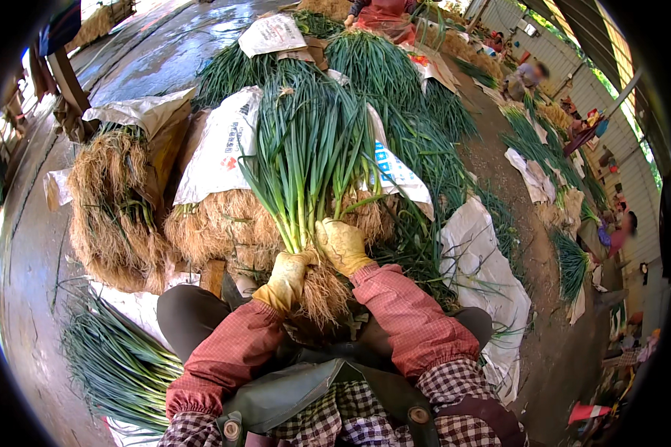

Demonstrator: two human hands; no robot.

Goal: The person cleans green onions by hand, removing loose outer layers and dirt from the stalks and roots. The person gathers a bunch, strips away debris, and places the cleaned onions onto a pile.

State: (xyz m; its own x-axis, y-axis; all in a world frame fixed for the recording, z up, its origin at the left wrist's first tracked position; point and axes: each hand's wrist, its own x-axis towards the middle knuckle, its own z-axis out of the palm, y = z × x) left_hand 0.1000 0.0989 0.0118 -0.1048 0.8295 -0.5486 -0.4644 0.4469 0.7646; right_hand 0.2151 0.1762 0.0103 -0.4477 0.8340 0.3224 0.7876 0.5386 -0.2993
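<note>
In front of me a bunch of green onions (303, 175) lies with its long green leaves pointing away and its tan roots (324, 296) hanging toward my lap. My left hand (285, 281), in a yellowish glove, is closed round the base of the stalks, just above the roots. My right hand (341, 246), gloved alike, is closed against the right side of the stalks, a little farther up; its fingertips are partly hidden. Beneath the leaves are a white printed sack (220, 153) and a row of root ends (220, 223) from other onions.
A root-heavy pile (112, 197) under a sack stands at left. Loose onions (119, 357) lie by my left knee, and a crumpled white sack (479, 276) lies at right. More onion heaps (373, 67) lie ahead, near a person in a red apron (386, 21). Other people sit along the right wall.
</note>
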